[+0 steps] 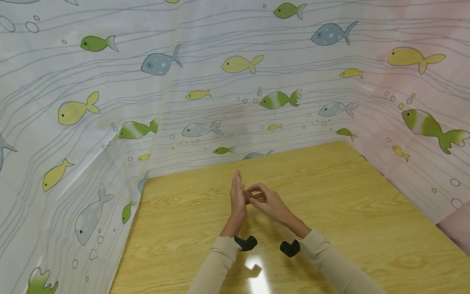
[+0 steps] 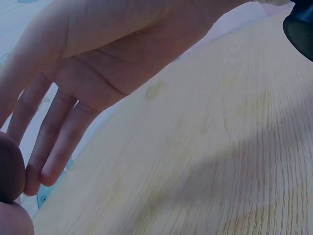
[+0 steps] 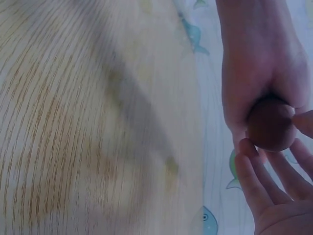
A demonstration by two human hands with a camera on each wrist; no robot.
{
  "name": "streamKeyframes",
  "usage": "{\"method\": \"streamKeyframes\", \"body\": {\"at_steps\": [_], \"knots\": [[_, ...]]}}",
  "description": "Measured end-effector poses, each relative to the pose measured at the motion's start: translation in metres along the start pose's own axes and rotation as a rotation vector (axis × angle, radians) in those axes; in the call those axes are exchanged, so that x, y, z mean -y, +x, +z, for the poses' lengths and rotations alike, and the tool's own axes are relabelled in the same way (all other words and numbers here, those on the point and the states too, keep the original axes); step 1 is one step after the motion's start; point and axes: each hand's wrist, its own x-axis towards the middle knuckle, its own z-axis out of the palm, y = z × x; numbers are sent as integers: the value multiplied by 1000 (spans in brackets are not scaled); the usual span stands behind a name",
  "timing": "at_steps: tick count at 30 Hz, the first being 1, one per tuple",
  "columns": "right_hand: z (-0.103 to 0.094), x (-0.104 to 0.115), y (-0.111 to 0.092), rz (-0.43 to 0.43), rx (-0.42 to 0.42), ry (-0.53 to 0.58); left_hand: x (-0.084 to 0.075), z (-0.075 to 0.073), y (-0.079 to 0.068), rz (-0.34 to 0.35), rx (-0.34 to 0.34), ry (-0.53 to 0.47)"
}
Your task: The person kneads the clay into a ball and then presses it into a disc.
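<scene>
A smooth, dark brown ball (image 1: 247, 197) sits between the two hands, above the table. My left hand (image 1: 237, 198) is held upright with its fingers straight, and its palm is against the ball. From the right, my right hand (image 1: 271, 204) pinches the ball with bent fingers and thumb. The right wrist view shows the ball (image 3: 270, 125) round and brown, with right-hand fingertips around its near side and the left palm behind it. In the left wrist view the ball (image 2: 10, 169) is cut off by the left edge.
A yellow wood-grain table (image 1: 191, 212) lies below the hands. White sheeting (image 1: 227, 110) printed with fish stands behind it and on both sides. Each wrist carries a black camera mount, with one (image 1: 247, 243) on the left and another (image 1: 290, 248) on the right.
</scene>
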Motion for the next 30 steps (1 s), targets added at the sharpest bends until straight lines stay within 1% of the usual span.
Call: {"method": "streamKeyframes", "body": {"at_steps": [2, 4, 7, 9, 14, 17, 19, 22, 26, 27, 30], "knots": [[-1, 5, 0, 19, -10, 2, 0, 0, 1, 0, 4, -20], [-1, 6, 0, 28, -32, -11, 6, 0, 3, 1, -2, -41], [-1, 5, 0, 43, -81, -27, 15, 2, 8, 5, -27, -67], [-1, 1, 1, 57, -113, -44, 20, 3, 9, -2, -37, -65], [-2, 1, 5, 68, -201, -42, 20, 9, 5, -11, -21, -83], [-3, 4, 7, 66, -242, -3, 18, 12, 4, -11, -4, -85], [-4, 6, 8, 65, -246, 26, 17, 15, 3, -9, 4, -81], [-4, 8, 11, 56, -240, 68, 16, 20, 1, -25, 23, -72], [-1, 12, 14, 36, -224, 97, 15, 26, -1, -45, 48, -95], [0, 13, 15, 34, -217, 106, 15, 27, -2, -50, 50, -105], [4, 17, 16, 35, -198, 118, 15, 30, -3, -75, 43, -84]]}}
